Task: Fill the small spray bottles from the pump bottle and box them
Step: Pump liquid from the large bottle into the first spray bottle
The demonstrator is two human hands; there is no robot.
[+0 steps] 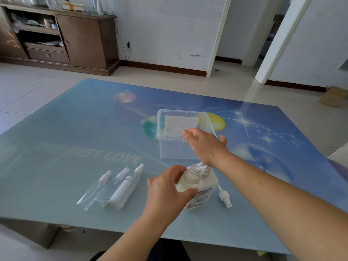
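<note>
My left hand (167, 189) grips a small uncapped spray bottle (189, 178) holding pale liquid, its mouth just under the pump bottle's nozzle. The white pump bottle (204, 187) stands right behind it. My right hand (204, 145) hovers flat over the pump head, fingers spread, palm down. The bottle's loose spray cap (224, 198) lies on the table to the right. Three clear spray bottles (113, 187) with white caps lie side by side to the left. A clear plastic box (169, 147) with a paper label stands open behind the hands.
The work sits on a glass table (75, 140) with a blue printed top; its near edge runs just below the bottles. A brown cabinet (79, 40) stands far back on the left. A cardboard box (333, 96) lies on the floor at the right.
</note>
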